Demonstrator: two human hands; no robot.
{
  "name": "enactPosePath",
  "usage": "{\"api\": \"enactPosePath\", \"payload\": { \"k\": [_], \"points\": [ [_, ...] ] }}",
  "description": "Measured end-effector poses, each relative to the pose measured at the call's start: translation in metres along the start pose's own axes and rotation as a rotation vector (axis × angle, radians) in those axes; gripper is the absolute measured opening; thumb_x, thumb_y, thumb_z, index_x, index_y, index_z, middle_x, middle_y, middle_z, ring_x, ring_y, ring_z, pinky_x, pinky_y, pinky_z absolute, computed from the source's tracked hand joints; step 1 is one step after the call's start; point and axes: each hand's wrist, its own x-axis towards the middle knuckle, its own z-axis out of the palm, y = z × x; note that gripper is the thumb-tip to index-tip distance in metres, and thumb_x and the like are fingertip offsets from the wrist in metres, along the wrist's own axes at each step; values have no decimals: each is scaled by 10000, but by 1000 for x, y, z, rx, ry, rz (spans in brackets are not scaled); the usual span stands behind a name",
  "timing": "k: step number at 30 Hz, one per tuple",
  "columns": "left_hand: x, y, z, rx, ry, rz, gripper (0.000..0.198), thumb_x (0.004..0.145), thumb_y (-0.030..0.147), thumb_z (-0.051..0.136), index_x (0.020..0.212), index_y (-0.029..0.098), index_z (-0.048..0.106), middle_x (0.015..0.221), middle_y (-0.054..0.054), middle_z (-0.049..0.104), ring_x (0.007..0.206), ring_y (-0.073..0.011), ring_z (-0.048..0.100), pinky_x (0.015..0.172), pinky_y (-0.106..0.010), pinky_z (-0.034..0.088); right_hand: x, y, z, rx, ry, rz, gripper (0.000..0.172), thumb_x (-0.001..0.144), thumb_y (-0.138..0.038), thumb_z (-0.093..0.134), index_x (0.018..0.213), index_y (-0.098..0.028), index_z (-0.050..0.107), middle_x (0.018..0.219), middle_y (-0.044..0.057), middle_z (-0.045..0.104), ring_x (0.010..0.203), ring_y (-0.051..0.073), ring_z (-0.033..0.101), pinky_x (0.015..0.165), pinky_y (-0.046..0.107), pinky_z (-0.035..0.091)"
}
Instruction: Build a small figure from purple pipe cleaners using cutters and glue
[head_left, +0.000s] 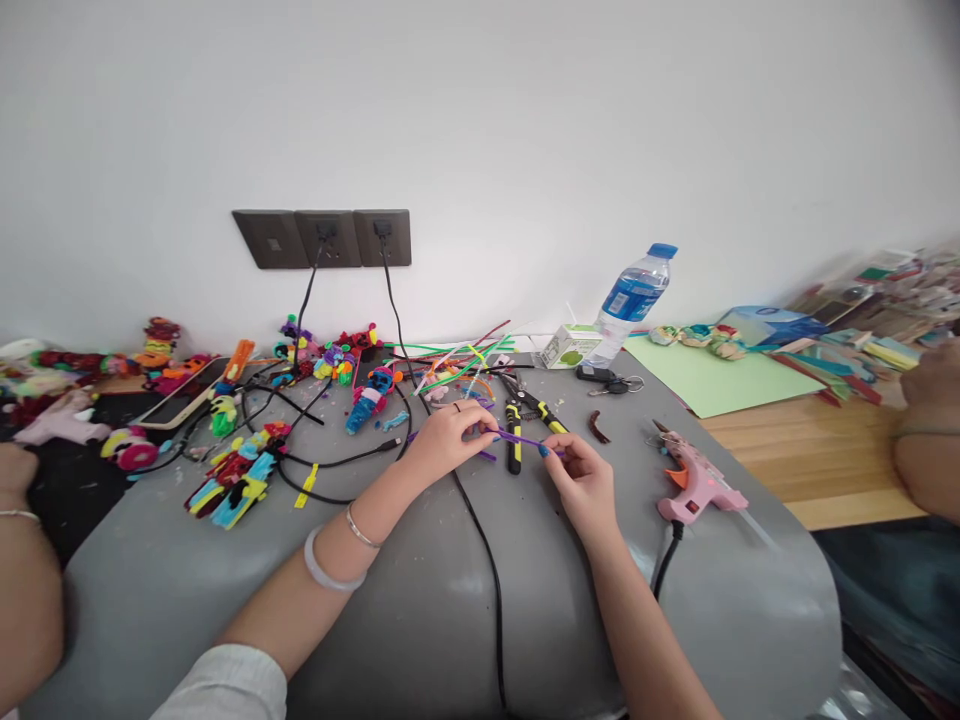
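Observation:
A purple pipe cleaner (517,438) is stretched between my two hands, just above the grey table (420,600). My left hand (454,435) pinches its left end, and my right hand (581,480) grips the right end between thumb and fingers. Right behind it lie pliers with yellow-and-black handles (514,440), their jaws pointing away from me. Loose pipe cleaners in green, white and orange (469,365) lie in a pile beyond my left hand. A blue pipe-cleaner figure (367,400) rests to the left of that pile.
A pink glue gun (697,475) stands at the right with its cord trailing forward. Black cables (487,560) cross the table. Behind are a tilted water bottle (634,300), a drink carton (571,347) and keys (619,384). Other people's arms (26,590) show at both sides.

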Motion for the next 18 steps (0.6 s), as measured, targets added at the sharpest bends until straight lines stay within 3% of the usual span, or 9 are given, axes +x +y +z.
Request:
{"api": "enactPosePath", "payload": {
  "k": [10,18],
  "points": [
    [2,-7,-9,55,85,39,89,912,234,576,862,189,634,820,-20,644,738,-146,584,715,-267,462,15,-6,21,-21,126,-65,137,829,-327,607,825,-193,632,706,6,588,561,129,470,500,241,372],
    [1,-6,-6,99,85,39,91,915,237,573,863,191,632,834,-27,657,798,-165,604,757,-286,464,13,-2,20,-40,128,-80,121,832,-310,593,815,-193,618,694,0,573,554,126,449,497,241,372]
  ]
}}
